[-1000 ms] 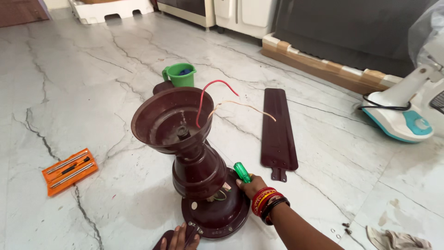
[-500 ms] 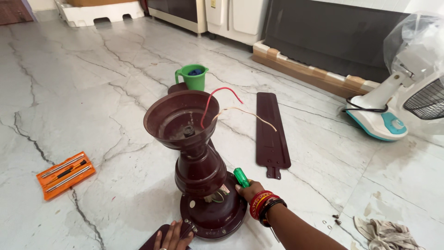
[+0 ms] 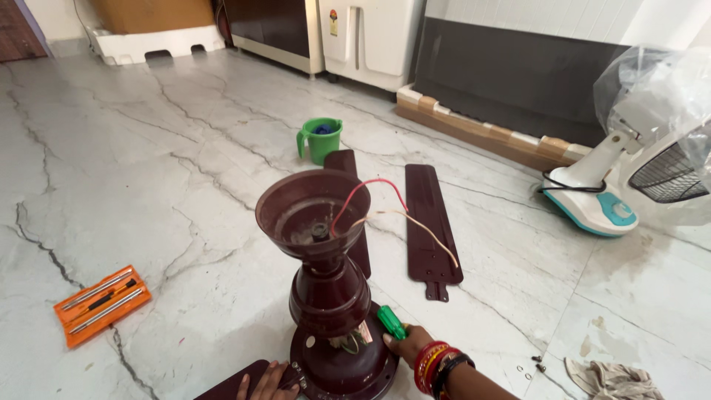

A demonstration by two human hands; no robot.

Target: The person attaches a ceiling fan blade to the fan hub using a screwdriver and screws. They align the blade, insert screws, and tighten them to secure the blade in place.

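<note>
We look down on a maroon ceiling-fan motor (image 3: pixel 329 296) stood on end on the marble floor (image 3: pixel 148 185), its round body at the bottom of the frame and its cup-shaped canopy (image 3: pixel 307 215) opening upward toward us; the long axis of the assembly runs near vertical, tipped slightly toward 12 o'clock. Our right hand (image 3: pixel 409 347) sits at about 4 o'clock from the motor body, fingers wrapped around a green-handled screwdriver (image 3: pixel 390 323). The handle rises toward 11 o'clock from the hand; the shaft end is hidden between the motor body and the housing above it, so we cannot tell exactly where the tip sits. Our left hand (image 3: pixel 268 381) lies at about 7 o'clock from the motor body, fingers curled and resting on a dark maroon blade (image 3: pixel 233 387) at the frame edge, right against the motor rim; whether it grips or only presses we cannot tell. The right hand is the nearer one to the gap under the housing. Red and pale wires (image 3: pixel 385 207) spring from the canopy and droop toward 3 o'clock. A loose fan blade (image 3: pixel 431 222) lies flat beyond, long axis running 12 to 6. A green mug (image 3: pixel 322 139) stands at 12 o'clock, an orange tool case (image 3: pixel 101 305) at 9 o'clock, a table fan (image 3: pixel 629 178) at 2 o'clock.
</note>
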